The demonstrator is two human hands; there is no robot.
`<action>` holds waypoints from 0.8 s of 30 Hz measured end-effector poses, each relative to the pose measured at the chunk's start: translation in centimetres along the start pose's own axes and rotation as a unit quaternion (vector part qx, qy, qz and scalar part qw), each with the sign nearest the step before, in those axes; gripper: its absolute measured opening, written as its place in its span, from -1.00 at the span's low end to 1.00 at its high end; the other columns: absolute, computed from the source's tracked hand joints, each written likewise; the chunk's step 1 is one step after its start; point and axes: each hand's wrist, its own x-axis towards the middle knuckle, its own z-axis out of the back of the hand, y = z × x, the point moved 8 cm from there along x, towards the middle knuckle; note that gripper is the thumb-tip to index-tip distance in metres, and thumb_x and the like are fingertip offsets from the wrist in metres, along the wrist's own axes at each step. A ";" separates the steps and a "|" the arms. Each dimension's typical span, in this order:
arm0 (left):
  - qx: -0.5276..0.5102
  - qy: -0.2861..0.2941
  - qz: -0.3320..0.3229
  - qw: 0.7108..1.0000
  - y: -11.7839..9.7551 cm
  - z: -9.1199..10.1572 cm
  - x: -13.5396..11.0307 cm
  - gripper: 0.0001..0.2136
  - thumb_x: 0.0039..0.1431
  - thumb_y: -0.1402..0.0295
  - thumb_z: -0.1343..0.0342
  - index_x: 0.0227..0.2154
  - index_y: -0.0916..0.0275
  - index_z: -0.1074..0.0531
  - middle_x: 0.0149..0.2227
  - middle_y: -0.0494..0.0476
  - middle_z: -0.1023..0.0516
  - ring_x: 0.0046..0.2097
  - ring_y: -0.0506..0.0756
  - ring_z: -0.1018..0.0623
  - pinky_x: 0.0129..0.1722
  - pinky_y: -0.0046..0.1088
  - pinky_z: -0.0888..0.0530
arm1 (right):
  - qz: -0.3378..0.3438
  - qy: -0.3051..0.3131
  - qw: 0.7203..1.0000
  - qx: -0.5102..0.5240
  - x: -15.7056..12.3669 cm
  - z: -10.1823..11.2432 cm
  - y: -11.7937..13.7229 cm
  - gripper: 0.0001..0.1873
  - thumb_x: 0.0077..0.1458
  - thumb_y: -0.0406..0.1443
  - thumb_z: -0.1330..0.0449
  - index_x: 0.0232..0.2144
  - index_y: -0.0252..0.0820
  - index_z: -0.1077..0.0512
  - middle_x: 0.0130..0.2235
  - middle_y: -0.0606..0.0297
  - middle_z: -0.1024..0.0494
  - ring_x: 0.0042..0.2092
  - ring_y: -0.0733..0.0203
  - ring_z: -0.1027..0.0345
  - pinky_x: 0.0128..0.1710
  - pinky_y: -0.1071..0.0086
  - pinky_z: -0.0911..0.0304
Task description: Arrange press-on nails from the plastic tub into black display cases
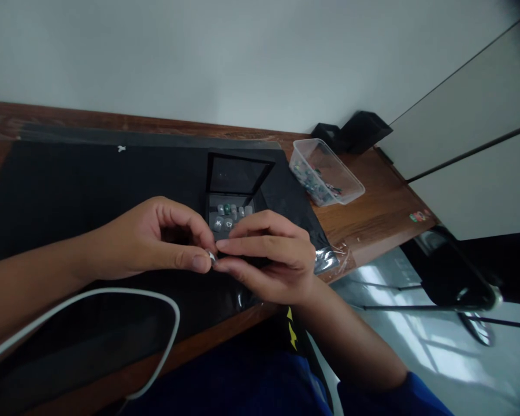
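Note:
My left hand (169, 240) and my right hand (271, 254) meet over the black mat. Between the thumb and fingertips of both sits a small whitish press-on nail (212, 256), mostly covered by the fingers. Just beyond them stands a black case (208, 203) with its clear-windowed lid (236, 175) raised. Several small decorated nails (227, 209) lie inside in rows, pale ones and a green one, some with a star or heart shape. My right hand hides the case's near right part.
A clear plastic tub (346, 188) of small colourful packets stands right of the black mat (69, 190). Black boxes (355, 132) sit behind it by the wall. A tiny white piece (121, 148) lies at the mat's far side. A white cable (125, 290) loops near my left forearm.

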 end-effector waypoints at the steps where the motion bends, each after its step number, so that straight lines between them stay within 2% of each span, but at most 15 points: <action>1: 0.005 0.001 0.000 1.000 0.0 0.0 0.0 -0.77 0.12 0.07 -0.55 -0.36 0.09 -0.76 -0.49 0.01 -0.61 -0.42 -0.01 -0.57 -0.36 -0.60 -0.53 | -0.009 -0.004 1.000 0.003 0.0 0.1 -0.2 -0.82 0.21 -0.33 -0.52 -0.16 -0.31 -0.71 -0.15 0.18 -0.68 -0.24 0.34 -0.58 -0.24 0.48 -0.56; 5: 0.009 0.005 -0.005 1.000 -0.1 0.0 0.0 -0.77 0.13 0.07 -0.54 -0.36 0.09 -0.75 -0.49 0.02 -0.61 -0.42 0.00 -0.57 -0.36 -0.58 -0.54 | -0.051 0.001 0.998 0.034 -0.2 0.1 -1.1 -0.80 0.18 -0.29 -0.54 -0.15 -0.22 -0.72 -0.03 0.17 -0.68 -0.31 0.38 -0.49 -0.34 0.45 -0.49; 10: 0.029 0.004 -0.002 1.000 -0.3 0.0 -0.2 -0.83 0.12 0.14 -0.55 -0.32 0.04 -0.76 -0.39 0.02 -0.71 -0.33 0.04 -0.67 -0.28 -0.56 -0.59 | -0.060 0.040 0.991 0.111 0.0 -0.4 -1.3 -0.73 0.20 -0.32 -0.53 -0.05 -0.21 -0.71 0.00 0.16 -0.72 -0.07 0.24 -0.65 -0.04 0.37 -0.61; 12: 0.037 0.002 0.001 0.999 -0.3 0.0 -0.2 -0.85 0.12 0.15 -0.55 -0.32 0.04 -0.76 -0.38 0.01 -0.73 -0.31 0.05 -0.69 -0.26 -0.56 -0.60 | -0.075 0.054 0.986 0.142 0.0 -0.6 -1.4 -0.78 0.24 -0.34 -0.49 -0.06 -0.23 -0.71 0.00 0.14 -0.72 -0.03 0.23 -0.67 0.01 0.36 -0.62; 16: 0.051 0.019 0.009 0.998 -0.3 -0.3 0.0 -0.85 0.14 0.15 -0.53 -0.33 0.04 -0.76 -0.34 0.03 -0.75 -0.27 0.07 -0.71 -0.21 -0.53 -0.62 | -0.085 0.061 0.980 0.169 0.0 -0.9 -1.6 -0.90 0.29 -0.39 -0.44 -0.14 -0.24 -0.72 -0.06 0.17 -0.73 -0.09 0.28 -0.68 -0.05 0.42 -0.62; 19: 0.043 0.021 0.013 0.999 -0.5 -0.5 0.0 -0.86 0.13 0.16 -0.53 -0.37 0.06 -0.75 -0.40 0.01 -0.70 -0.31 0.04 -0.67 -0.22 -0.54 -0.61 | -0.073 0.051 0.982 0.167 0.0 -1.0 -1.4 -0.89 0.25 -0.40 -0.47 -0.15 -0.27 -0.72 -0.11 0.20 -0.72 -0.15 0.32 -0.67 -0.10 0.47 -0.61; 24: 0.034 -0.013 0.051 0.998 -0.5 -0.5 -0.3 -0.84 0.10 0.16 -0.54 -0.41 0.08 -0.73 -0.43 -0.04 -0.66 -0.34 -0.01 -0.60 -0.25 -0.59 -0.56 | -0.051 0.048 0.987 0.141 0.1 -0.9 -1.0 -0.83 0.20 -0.43 -0.50 -0.15 -0.40 -0.70 -0.16 0.14 -0.71 -0.17 0.33 -0.65 -0.08 0.50 -0.58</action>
